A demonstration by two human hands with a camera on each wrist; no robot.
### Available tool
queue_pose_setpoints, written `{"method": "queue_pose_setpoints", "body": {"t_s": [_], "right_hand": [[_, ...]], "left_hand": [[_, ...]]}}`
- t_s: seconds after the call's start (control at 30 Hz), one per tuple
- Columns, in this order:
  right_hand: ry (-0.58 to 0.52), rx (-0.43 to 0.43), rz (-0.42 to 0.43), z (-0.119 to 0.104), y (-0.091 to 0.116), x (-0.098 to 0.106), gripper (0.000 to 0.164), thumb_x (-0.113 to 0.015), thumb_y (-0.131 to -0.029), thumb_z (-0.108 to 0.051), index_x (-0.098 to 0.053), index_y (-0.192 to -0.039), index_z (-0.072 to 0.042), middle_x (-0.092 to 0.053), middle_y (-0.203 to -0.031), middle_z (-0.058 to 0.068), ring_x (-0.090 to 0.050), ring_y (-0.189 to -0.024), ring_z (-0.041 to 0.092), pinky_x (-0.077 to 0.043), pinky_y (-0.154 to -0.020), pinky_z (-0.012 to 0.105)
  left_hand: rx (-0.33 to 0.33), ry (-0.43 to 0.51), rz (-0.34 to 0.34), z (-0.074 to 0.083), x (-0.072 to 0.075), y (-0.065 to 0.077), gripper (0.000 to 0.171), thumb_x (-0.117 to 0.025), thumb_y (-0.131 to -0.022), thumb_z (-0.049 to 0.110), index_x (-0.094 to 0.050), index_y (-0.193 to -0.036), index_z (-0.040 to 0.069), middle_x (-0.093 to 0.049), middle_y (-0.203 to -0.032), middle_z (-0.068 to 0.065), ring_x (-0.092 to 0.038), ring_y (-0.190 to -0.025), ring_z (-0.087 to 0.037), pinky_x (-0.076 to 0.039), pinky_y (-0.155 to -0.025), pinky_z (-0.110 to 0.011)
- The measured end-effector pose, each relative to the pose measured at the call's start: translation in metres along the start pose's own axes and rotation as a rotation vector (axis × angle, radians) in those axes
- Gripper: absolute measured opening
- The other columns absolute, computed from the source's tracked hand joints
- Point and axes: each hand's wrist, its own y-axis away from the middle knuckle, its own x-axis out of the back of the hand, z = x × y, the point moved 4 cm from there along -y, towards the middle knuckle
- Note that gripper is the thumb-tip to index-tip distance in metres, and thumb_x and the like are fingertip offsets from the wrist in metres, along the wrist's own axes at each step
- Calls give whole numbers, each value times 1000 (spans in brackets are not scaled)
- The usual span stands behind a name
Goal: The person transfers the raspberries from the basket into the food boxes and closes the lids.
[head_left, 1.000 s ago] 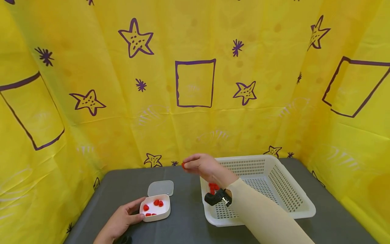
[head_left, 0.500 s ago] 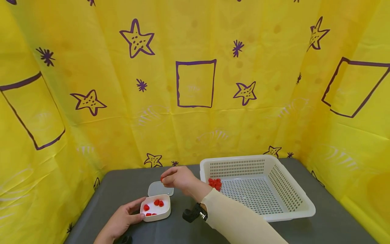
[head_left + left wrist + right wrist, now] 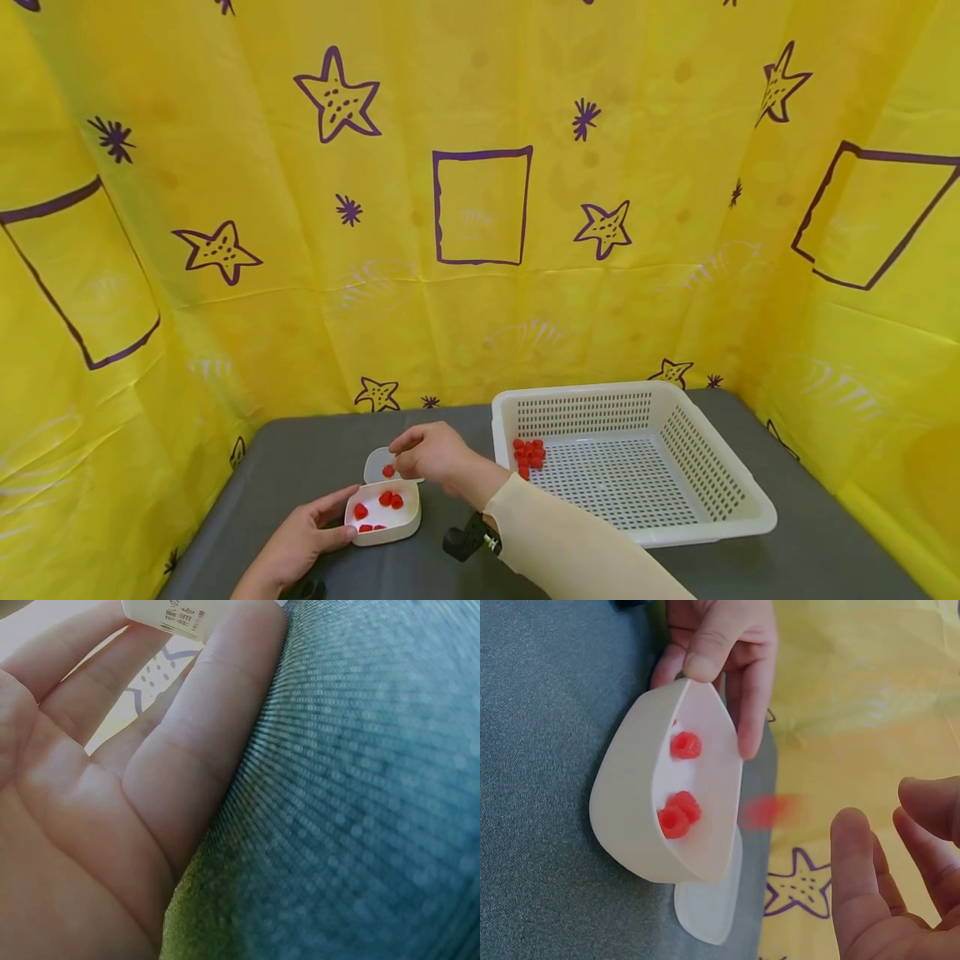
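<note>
My left hand (image 3: 303, 533) grips the side of a small white food container (image 3: 401, 527), thumb and fingers at its rim. Several red raspberries (image 3: 685, 745) lie on its white bottom. Its pale translucent lid (image 3: 714, 911) rests on the table just behind. Over the container's far side my right hand (image 3: 437, 457) hovers with thumb and fingers spread apart and nothing between them. A single raspberry (image 3: 771, 811), blurred by motion in the right wrist view, is in mid-air below the right fingertips (image 3: 851, 825), near the container's rim.
A big white perforated basket (image 3: 637, 536) stands on the right side of the grey table (image 3: 315, 442). Several raspberries (image 3: 529, 454) are bunched in its left corner. A yellow curtain (image 3: 480, 333) with purple drawings surrounds the table's back and sides.
My right hand has swung left from the basket's edge to the container, carrying a raspberry, and has let it go. The left hand and the container have stayed put.
</note>
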Motion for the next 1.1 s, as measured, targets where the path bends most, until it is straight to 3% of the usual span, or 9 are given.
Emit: {"method": "queue_pose_setpoints", "body": {"t_s": [0.23,0.47,0.6,0.7,0.83,0.97,1.1], "right_hand": [[29,-3,16,0,2,5,14,-73,-86,-2,-75,-97,-10,-67,-89,2,-65,-78,21,-55,-82,46],[53,-6,38,1,2,11,12,-75,-86,-3,-75,-95,-11,-66,-87,2,-64,-76,21,-56,-78,44],[-35,30,-5,-3,-1,27,15,-74,-87,-3,-74,-102,-5,-67,-93,4,-66,-81,22,-57,-79,40],[-141,72,-59,-8,-4,57,27,-72,-89,-1,-70,-115,1,-67,-107,9,-67,-92,25,-56,-84,40],[-163,93,-91,-7,-3,117,41,-68,-93,-5,-60,-133,3,-61,-127,15,-64,-108,30,-52,-92,43],[-138,56,-91,11,2,172,48,-66,-96,-8,-52,-141,1,-52,-139,20,-57,-119,37,-47,-98,49],[-105,6,-68,37,9,208,53,-67,-96,-10,-49,-144,-1,-48,-144,22,-51,-125,43,-44,-100,52]], "left_hand": [[-15,27,-23,1,-1,-1,69,-78,-88,21,-47,-146,-2,-58,-133,-24,-50,-123,-40,-53,-88,-37],[6,18,-18,1,-2,-3,71,-79,-87,23,-48,-146,-1,-57,-134,-23,-48,-124,-42,-52,-90,-41],[21,7,-10,2,-2,-3,71,-80,-86,24,-49,-145,-1,-57,-134,-24,-48,-124,-43,-51,-92,-45],[21,2,-10,2,-3,-2,71,-79,-86,24,-49,-145,-1,-57,-134,-24,-47,-124,-44,-51,-92,-46],[21,12,-13,4,-3,-2,71,-79,-87,23,-48,-146,-2,-57,-134,-24,-47,-125,-44,-52,-92,-44],[19,14,-17,5,-3,-1,72,-79,-87,23,-47,-146,-2,-57,-134,-25,-49,-123,-43,-52,-91,-44],[31,29,-15,2,-3,0,72,-79,-87,22,-46,-146,-3,-55,-136,-25,-50,-122,-40,-53,-90,-42]]}}
